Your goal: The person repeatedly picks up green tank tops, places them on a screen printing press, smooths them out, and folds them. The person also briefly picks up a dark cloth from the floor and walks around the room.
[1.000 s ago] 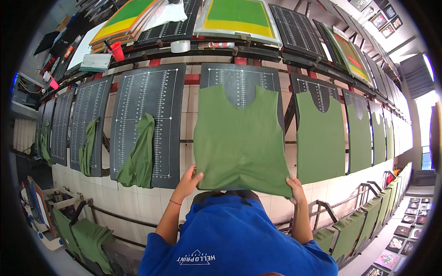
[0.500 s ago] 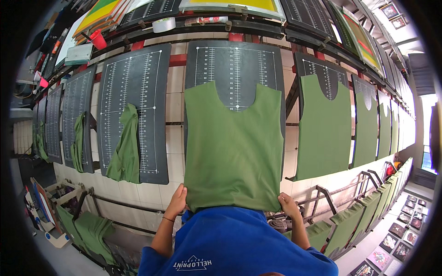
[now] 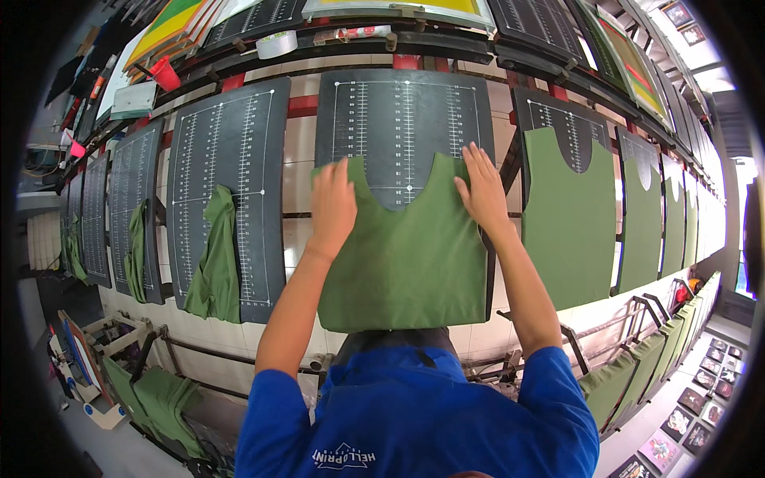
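A dark rack [image 3: 446, 44] crosses the view, curved by the lens. Below it, the person in a blue shirt [image 3: 430, 406] faces a grey board [image 3: 382, 103] ruled with white scales. Another board [image 3: 195, 143] is to its left, and a third board [image 3: 594, 131] to its right.

A green cloth [image 3: 402, 271] lies over the lower part of the middle board, its rounded neck cut-out toward the far end and its near edge just in front of the person's waist. Soft creases cross its surface. A similar panel [image 3: 570, 231] covers most of the right board; a bunched strip [image 3: 213, 259] of green fabric lies lengthwise on the left one.

Both forearms reach forward along the sides of the cloth. The right hand [image 3: 482, 191] is palm down at the right shoulder, its fingers extended and the thumb held apart, gripping nothing. The left hand [image 3: 333, 205] is over the left shoulder, fingers close together and slightly bent; whether they pinch the fabric cannot be told, since the back of the hand hides it.

On the rack's far side are a white roll [image 3: 276, 45] and, farther left, a red cup [image 3: 165, 73].
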Demonstrator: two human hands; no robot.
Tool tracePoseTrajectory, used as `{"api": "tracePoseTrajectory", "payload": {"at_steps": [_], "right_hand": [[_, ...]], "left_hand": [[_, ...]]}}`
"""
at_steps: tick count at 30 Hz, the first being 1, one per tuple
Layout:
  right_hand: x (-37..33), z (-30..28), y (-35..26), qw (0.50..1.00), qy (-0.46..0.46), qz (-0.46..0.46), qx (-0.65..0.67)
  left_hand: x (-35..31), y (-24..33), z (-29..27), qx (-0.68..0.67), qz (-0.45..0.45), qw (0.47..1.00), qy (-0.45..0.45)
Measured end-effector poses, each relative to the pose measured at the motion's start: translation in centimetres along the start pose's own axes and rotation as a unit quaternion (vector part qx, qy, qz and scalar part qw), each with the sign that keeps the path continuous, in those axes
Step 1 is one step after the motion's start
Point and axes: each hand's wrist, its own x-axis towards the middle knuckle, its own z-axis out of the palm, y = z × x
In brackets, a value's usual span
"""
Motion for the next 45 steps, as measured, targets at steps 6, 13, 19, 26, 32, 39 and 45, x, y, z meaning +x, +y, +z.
{"api": "tracePoseTrajectory", "payload": {"at_steps": [6, 13, 19, 26, 32, 39, 45], "right_hand": [[2.0, 1.8, 0.5, 0.983, -0.146, 0.110, 0.010], [2.6, 1.2, 2.1, 0.989, 0.011, -0.073, 0.130], [1.7, 1.2, 1.7, 0.956, -0.075, 0.079, 0.274], [1.5, 1.4, 2.5, 0.960, -0.029, 0.130, 0.245], [3.7, 1.3, 5.6, 0.973, 0.024, 0.113, 0.198], [9.5, 3.0, 8.2, 0.984, 0.058, 0.073, 0.154], [11.2, 3.7, 8.6, 0.988, 0.047, 0.062, 0.133]], "left_hand": [[3.9, -3.4, 3.5, 0.073, 0.047, 0.993, -0.085], [4.6, -3.7, 3.7, -0.020, 0.073, 0.995, -0.071], [5.3, -4.3, 3.9, -0.018, 0.095, 0.991, -0.088], [4.3, -6.1, 3.0, -0.052, 0.065, 0.992, -0.092], [7.7, -6.4, 2.3, -0.118, 0.053, 0.988, -0.083], [14.6, -7.9, 3.7, -0.021, 0.117, 0.987, -0.107], [15.9, -9.1, 4.9, 0.016, 0.125, 0.984, -0.123]]}}
